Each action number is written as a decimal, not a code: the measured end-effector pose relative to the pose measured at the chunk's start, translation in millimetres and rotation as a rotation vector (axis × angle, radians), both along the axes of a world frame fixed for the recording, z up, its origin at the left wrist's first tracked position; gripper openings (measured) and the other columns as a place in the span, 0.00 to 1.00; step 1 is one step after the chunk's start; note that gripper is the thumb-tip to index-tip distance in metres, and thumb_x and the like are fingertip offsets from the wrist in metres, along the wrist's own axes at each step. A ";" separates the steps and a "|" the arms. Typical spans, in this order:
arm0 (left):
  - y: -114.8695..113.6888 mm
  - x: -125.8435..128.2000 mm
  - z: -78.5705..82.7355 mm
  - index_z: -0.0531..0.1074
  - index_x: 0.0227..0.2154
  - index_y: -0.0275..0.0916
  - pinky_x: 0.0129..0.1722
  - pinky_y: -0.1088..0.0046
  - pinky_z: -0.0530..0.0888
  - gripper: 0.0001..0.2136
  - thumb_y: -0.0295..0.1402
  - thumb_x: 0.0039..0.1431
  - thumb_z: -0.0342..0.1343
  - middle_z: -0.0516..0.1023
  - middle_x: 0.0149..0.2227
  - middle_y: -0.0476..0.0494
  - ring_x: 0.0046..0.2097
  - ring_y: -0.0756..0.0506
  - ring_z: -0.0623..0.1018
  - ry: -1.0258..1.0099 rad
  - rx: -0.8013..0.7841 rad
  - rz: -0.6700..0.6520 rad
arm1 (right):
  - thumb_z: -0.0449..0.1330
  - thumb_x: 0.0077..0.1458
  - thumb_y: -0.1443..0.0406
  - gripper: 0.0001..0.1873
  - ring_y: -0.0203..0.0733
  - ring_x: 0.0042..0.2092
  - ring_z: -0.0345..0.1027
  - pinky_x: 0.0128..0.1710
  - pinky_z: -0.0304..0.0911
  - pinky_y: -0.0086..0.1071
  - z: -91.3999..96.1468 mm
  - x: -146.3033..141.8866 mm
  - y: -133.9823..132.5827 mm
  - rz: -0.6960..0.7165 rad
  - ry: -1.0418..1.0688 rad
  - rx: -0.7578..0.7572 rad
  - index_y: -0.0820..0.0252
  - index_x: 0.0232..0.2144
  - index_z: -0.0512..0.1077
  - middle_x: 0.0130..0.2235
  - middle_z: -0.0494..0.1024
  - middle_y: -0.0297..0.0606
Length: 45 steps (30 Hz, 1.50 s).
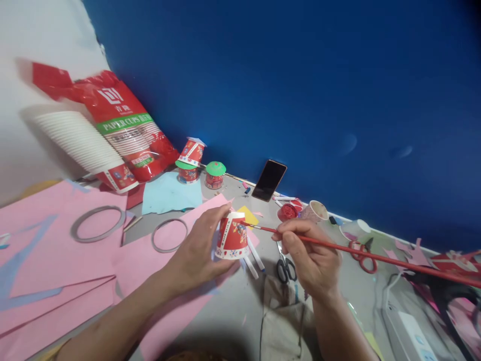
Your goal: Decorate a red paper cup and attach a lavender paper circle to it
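Left hand (199, 253) fingers clasp inverted paper cup (232, 235) at desk (233, 311) centre; light, crushable, so grip its sides gently. Right hand (310, 253) at 3 o'clock pinches brush (376, 256).

1. Reading "PAPERCUPS" in white on the green band of the red bag (120, 125).
2. Showing a white square logo near the bag's top, with smaller characters under it too blurred for reading.
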<state>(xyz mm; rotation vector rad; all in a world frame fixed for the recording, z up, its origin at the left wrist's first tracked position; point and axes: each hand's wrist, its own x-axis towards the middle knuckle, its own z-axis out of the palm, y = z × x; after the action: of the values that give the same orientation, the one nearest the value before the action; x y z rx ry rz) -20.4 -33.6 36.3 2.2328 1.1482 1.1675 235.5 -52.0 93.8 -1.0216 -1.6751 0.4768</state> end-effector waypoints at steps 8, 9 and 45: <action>0.8 2.4 -6.8 0.53 0.74 0.49 0.65 0.43 0.74 0.44 0.32 0.57 0.69 0.73 0.66 0.33 0.67 0.28 0.76 0.009 0.083 0.028 | 0.64 0.71 0.63 0.07 0.37 0.27 0.73 0.31 0.72 0.32 4.6 -8.9 -1.2 0.061 -0.048 -0.005 0.54 0.38 0.81 0.34 0.84 0.35; 0.9 2.9 -7.8 0.54 0.74 0.48 0.65 0.43 0.74 0.44 0.32 0.58 0.68 0.74 0.66 0.33 0.66 0.28 0.76 0.009 0.093 0.027 | 0.65 0.71 0.63 0.07 0.37 0.27 0.73 0.31 0.72 0.32 3.9 -9.0 -0.8 0.059 -0.053 -0.003 0.54 0.38 0.81 0.34 0.84 0.35; -3.1 0.7 -7.2 0.49 0.76 0.53 0.67 0.41 0.75 0.48 0.31 0.59 0.71 0.70 0.70 0.33 0.70 0.28 0.74 0.015 0.015 -0.040 | 0.61 0.72 0.66 0.11 0.34 0.25 0.75 0.27 0.69 0.27 22.0 -15.7 -2.7 0.046 -0.229 0.141 0.57 0.34 0.77 0.30 0.84 0.34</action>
<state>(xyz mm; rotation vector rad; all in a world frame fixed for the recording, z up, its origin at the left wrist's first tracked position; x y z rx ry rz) -19.7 -36.8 29.1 2.2691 1.0990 1.1494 219.8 -54.7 115.8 -0.9632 -1.9100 0.2742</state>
